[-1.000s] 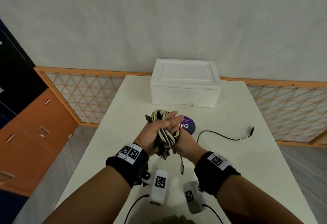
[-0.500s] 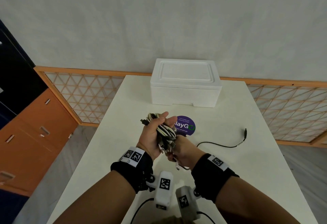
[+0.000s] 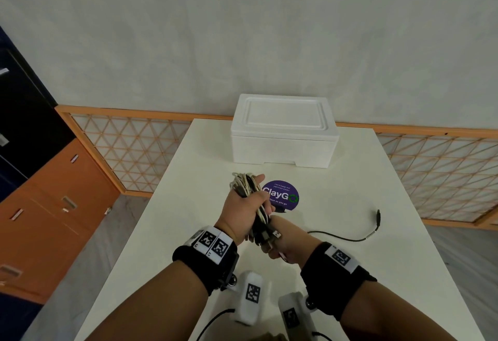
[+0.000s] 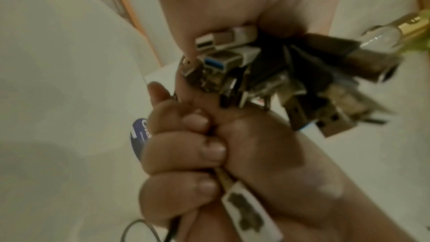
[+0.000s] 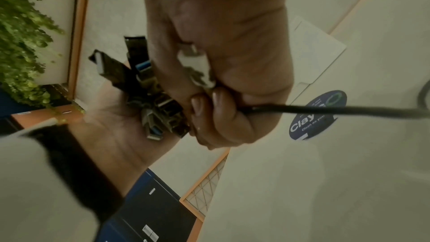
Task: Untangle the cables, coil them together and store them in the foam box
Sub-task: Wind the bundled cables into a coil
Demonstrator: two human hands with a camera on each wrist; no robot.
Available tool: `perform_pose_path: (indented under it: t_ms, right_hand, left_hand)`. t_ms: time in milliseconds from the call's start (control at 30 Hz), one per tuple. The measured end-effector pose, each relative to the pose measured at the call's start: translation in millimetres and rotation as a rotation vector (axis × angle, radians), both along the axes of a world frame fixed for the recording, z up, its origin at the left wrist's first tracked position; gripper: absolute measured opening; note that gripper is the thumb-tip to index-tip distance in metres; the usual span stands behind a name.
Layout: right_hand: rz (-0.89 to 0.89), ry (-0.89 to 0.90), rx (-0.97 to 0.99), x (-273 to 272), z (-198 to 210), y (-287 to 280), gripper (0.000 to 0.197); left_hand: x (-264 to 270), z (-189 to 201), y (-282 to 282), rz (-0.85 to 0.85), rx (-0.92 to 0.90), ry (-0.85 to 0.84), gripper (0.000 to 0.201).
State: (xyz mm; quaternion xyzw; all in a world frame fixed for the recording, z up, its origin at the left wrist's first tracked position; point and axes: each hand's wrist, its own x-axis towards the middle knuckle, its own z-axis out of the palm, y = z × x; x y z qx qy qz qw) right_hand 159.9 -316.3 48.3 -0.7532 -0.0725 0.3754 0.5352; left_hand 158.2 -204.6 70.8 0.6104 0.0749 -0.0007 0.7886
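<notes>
Compared with a second ago, the left hand (image 3: 242, 212) now turns its back more toward the head camera, thumb lying over the top of the cable bundle (image 3: 246, 187), where earlier its fingertips pointed right across the coil. The right hand (image 3: 287, 241) sits lower and nearer the body, under the plug ends. The loose black cable (image 3: 347, 237) on the table (image 3: 377, 273) lies drawn in closer, its plug (image 3: 377, 218) now pointing up rather than off to the right.
</notes>
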Motion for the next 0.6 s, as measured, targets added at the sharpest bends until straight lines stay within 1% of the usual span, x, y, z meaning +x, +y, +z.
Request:
perform_pose_path:
  t_ms: [67,133,167,200,267,300,333,367,433,500,567,600]
  right_hand:
    - [0.050,-0.077,-0.042,-1,5,-4,0.016]
    - [0.160,-0.210,-0.112,-1,11,-8,0.023]
    - [0.220,-0.271,-0.190,1,14,-10,0.024]
    - [0.269,-0.318,-0.283,3,17,-11,0.020]
    - [0.372,-0.438,-0.473,5,23,-9,0.014]
    - [0.406,-0.516,-0.535,4,26,-7,0.015]
    - [0.421,-0.591,-0.565,4,28,-5,0.018]
    - [0.420,-0.652,-0.586,4,28,-5,0.020]
    - [0.417,-0.740,-0.597,5,25,-5,0.020]
    - [0.423,-0.803,-0.585,6,25,-9,0.018]
    - [0.400,-0.839,-0.587,6,35,-16,0.017]
    - [0.383,-0.858,-0.581,7,40,-20,0.018]
  left_hand:
    - [0,-2,-1,0.014,0.070,-0.002,0.041]
    - [-1,-4,0,0.031,0.158,0.001,0.040]
    - [-2,-5,0,0.036,0.207,-0.008,0.040]
    - [-2,-5,1,0.039,0.258,-0.017,0.039]
    - [-1,-5,5,0.040,0.390,-0.015,0.027]
    - [0,-4,9,0.041,0.454,-0.005,0.018]
    - [1,-3,11,0.044,0.491,0.005,0.013]
    - [1,-2,12,0.040,0.508,0.012,0.015]
    - [2,-1,14,0.024,0.565,0.005,0.030]
    - [1,0,15,-0.012,0.656,-0.023,0.040]
    - [-1,-1,18,-0.097,0.677,-0.002,0.041]
    - [-1,-2,20,-0.142,0.667,0.024,0.037]
